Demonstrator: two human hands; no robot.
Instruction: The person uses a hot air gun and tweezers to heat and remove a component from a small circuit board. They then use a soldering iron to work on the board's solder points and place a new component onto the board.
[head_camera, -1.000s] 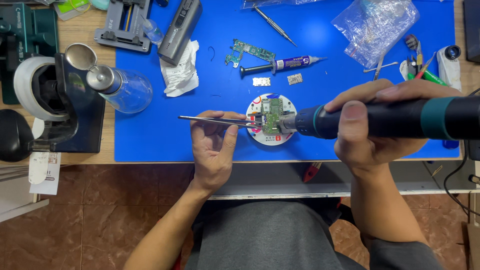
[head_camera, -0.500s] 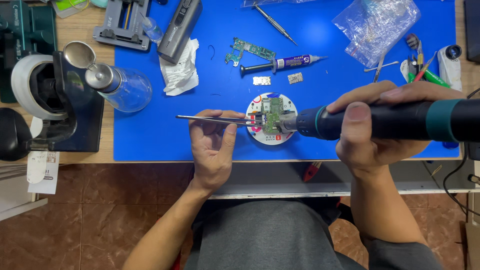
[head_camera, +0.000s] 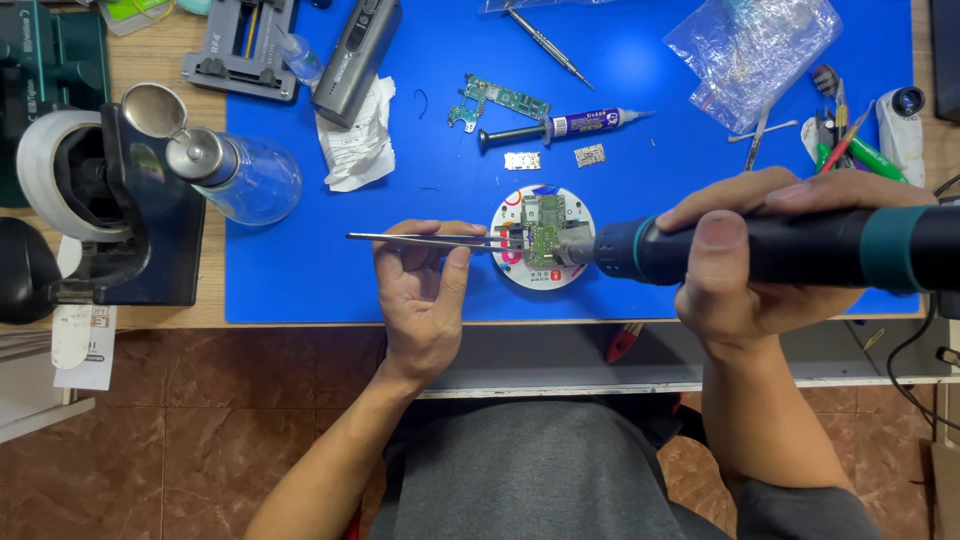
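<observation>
Head view: nearest the body, the left hand (head_camera: 425, 290) pinches a pair of thin silver metal tweezers (head_camera: 430, 240) between thumb and fingers, closed on them, their tips reaching right onto the small green circuit board (head_camera: 545, 225). That board sits on a round white holder disc (head_camera: 520, 270), which lies on the blue rubber work mat (head_camera: 300, 270). Right of the disc, the right hand (head_camera: 760, 260) is wrapped tightly around a thick black-and-teal hot-air tool handle (head_camera: 800, 250); its metal nozzle meets the board's right edge, hiding that part, and the handle's rear end is cut off by the frame. Whether the tweezer tips grip a component cannot be made out. Beyond the disc lie two tiny metal shield plates (head_camera: 555, 158), then a purple-labelled syringe (head_camera: 565, 125) and a second green board (head_camera: 495, 100). Far right of the disc, a crumpled clear plastic bag (head_camera: 755, 55) blurs its contents
</observation>
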